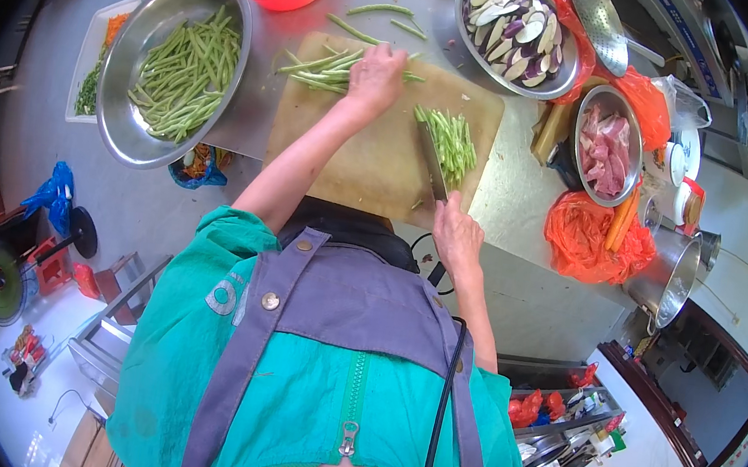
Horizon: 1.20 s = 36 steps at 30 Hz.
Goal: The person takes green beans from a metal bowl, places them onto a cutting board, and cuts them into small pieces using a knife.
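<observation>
My left hand (375,80) rests over a loose bundle of whole green beans (319,70) at the far left of the cutting board (355,156); its fingers are bent around some of them. In my right hand (457,232) is the handle of a kitchen knife (433,161). The blade stands on edge along the left side of a pile of cut green beans (455,147) on the board's right part. A few single green beans (380,10) lie on the metal table beyond the board.
Left of the board stands a steel basin (111,96) of green beans (186,70), near a red plastic basin (279,1). At right are a bowl of sliced eggplant (515,33), a bowl of raw meat (605,148), carrots (621,222) on a red plastic bag (572,237), and a steel pot (660,274).
</observation>
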### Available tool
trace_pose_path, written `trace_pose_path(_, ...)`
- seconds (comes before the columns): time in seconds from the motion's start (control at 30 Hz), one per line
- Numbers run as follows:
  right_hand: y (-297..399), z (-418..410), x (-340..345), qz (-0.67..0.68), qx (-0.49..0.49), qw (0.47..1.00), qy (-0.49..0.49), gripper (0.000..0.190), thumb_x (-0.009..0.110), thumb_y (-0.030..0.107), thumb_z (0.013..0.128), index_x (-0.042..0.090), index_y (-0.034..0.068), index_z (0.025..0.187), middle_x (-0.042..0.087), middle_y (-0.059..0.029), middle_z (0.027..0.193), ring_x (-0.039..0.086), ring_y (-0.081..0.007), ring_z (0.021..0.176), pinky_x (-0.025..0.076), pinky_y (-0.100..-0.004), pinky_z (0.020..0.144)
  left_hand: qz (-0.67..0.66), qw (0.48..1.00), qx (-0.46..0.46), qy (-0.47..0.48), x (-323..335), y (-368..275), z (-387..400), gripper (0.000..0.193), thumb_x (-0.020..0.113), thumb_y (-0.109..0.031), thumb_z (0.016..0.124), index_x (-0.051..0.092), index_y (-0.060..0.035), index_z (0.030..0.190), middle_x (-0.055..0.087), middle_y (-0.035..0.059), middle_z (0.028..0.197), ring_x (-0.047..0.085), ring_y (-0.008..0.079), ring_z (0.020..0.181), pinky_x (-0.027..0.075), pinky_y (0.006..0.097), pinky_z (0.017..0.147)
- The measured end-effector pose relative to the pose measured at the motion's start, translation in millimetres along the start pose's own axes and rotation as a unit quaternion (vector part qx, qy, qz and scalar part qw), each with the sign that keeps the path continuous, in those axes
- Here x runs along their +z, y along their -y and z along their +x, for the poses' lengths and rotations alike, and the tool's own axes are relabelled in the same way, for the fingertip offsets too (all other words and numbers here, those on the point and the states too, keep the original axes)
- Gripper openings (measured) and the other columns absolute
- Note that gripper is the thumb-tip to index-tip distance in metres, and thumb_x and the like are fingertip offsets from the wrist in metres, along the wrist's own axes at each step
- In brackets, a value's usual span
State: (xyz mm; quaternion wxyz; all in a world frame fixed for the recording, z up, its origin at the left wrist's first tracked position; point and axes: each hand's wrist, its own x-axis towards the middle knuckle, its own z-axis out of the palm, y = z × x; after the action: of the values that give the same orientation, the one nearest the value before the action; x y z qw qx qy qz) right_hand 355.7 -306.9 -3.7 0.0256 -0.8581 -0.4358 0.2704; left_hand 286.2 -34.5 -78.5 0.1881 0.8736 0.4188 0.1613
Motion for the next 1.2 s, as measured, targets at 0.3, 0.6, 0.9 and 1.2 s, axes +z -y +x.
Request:
trace_pose_path(0.3,-5,0,6,0.011,-0.05,0.997,-0.062,0.017,0.05,0.021,0.099,0.044,0.006,0.101,0.063,-0.0234,0.062,0.064,-0.0466,0.064,0.05,-0.0569,0.058,-0.068,0.997,-0.034,0.024,-18,7,-3,0.018,0.059,-0.009,0.083,0.067,-0.005,0.099,0.064,0.0207,0.095,0.063,0.0397,0.093,0.052,0.0509,0.078)
trace_pose_path(0.6,-37,-25,8,0.009,-0.167,0.985,0.04,0.019,0.055,0.024,0.096,0.049,0.006,0.098,0.062,-0.0226,0.062,0.065,-0.0447,0.063,0.05,-0.0561,0.057,-0.031,0.975,0.199,-0.099,-52,19,-122,0.029,0.068,-0.002,0.076,0.073,-0.0128,0.103,0.061,0.0027,0.096,0.056,0.0237,0.091,0.042,0.0381,0.078)
trace_pose_path(0.9,-29,0,-21,-0.095,-0.121,0.988,-0.011,0.014,0.051,0.018,0.095,0.048,0.005,0.097,0.063,-0.0212,0.06,0.066,-0.0426,0.06,0.051,-0.0541,0.057,-0.061,0.959,0.269,-0.059,-8,-9,-149,0.027,0.068,-0.006,0.073,0.07,-0.0067,0.1,0.061,0.0059,0.098,0.06,0.0248,0.095,0.051,0.0359,0.08)
trace_pose_path(1.2,9,-25,-22,-0.084,-0.129,0.988,0.001,0.018,0.048,0.022,0.099,0.046,0.005,0.096,0.063,-0.0209,0.06,0.066,-0.0424,0.061,0.051,-0.0547,0.056,-0.056,0.958,0.272,-0.074,-6,-6,-152,0.021,0.064,-0.011,0.073,0.065,-0.0074,0.094,0.061,0.0067,0.1,0.061,0.0238,0.098,0.053,0.0354,0.081)
